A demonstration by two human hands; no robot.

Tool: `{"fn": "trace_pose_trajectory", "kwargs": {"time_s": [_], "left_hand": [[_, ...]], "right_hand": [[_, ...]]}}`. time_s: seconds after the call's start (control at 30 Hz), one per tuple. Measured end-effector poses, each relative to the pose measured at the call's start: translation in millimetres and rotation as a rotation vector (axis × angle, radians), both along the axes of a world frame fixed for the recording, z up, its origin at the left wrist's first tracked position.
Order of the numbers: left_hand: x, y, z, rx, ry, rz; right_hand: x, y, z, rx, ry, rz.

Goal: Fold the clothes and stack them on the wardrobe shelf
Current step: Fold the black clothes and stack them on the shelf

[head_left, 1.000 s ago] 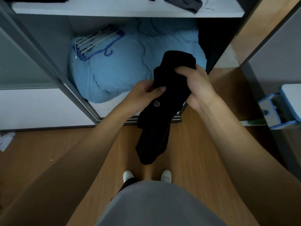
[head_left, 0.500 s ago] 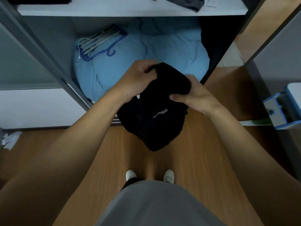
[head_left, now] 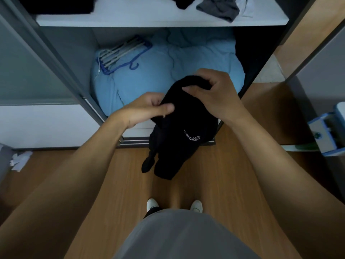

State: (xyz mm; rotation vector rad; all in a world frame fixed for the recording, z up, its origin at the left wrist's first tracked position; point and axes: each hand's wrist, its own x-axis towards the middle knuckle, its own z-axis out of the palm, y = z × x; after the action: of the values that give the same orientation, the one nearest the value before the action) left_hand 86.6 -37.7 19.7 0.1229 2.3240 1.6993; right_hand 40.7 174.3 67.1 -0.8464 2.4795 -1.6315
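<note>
- Black garment (head_left: pixel 183 128): held in mid-air at frame centre, above the wooden floor (head_left: pixel 121 184), in front of the open wardrobe; lower end hanging toward 6 o'clock.
- Left hand (head_left: pixel 147 109): fingers clenched on garment edge at 9 o'clock.
- Right hand (head_left: pixel 216 94): fingers grasping bunched top at 1 o'clock.
- White shelf (head_left: pixel 149 17) at 12 o'clock: carrying loose dark clothes (head_left: pixel 216 8).
- Blue bedding (head_left: pixel 158 71) below shelf, hangers (head_left: pixel 121 53) lying on top.

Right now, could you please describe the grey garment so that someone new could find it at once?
Look at the white wardrobe shelf at the top of the view, above the blue bedding. Toward its right end lies the grey garment, crumpled and unfolded. It sits between a black item on its left and a white one on its right.
</note>
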Motion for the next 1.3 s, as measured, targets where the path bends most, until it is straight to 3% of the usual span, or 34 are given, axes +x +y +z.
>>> {"fn": "trace_pose_trajectory", "kwargs": {"time_s": [0.17, 0.3, 0.43, 0.53, 0.63, 0.73, 0.97, 1.07, 1.3], "left_hand": [[11.2, -7.7, -39.5, -0.135, -0.215, -0.095], [19.9, -15.5, -54.0, 0.013, -0.197, -0.018], [25.1, -22.5, -62.7, -0.015, -0.192, -0.057], [21.2, -17.3, -65.9, -0.017, -0.123, 0.092], [12.2, -9.2, -58.4, 0.013, -0.007, 0.372], [2.7, -7.9, -43.3, 0.059, 0.061, 0.579], [-6.3, 16.8, -20.7, 0.084, 0.045, 0.649], [-4.6, 38.0, -18.4, 0.152, 0.006, 0.675], [5.6, 65.0, -25.4, 0.197, 0.024, 0.613]], "right_hand": [[-4.2, 8.7, 3.0, -0.112, 0.019, -0.088], [-10.8, 23.4, -13.6, -0.232, -0.078, -0.304], [-12.7, 39.9, -31.4, -0.336, -0.170, -0.436], [-13.1, 49.6, -35.0, -0.358, -0.156, -0.424], [-18.0, 59.7, -36.6, -0.249, -0.146, -0.342], [-29.0, 73.1, -47.4, 0.013, -0.204, -0.300], [-25.7, 79.9, -85.9, 0.288, -0.237, -0.659], [-15.4, 64.7, -94.7, 0.355, -0.236, -0.669], [9.3, 18.8, -85.3, -0.141, -0.450, -0.472]]}}
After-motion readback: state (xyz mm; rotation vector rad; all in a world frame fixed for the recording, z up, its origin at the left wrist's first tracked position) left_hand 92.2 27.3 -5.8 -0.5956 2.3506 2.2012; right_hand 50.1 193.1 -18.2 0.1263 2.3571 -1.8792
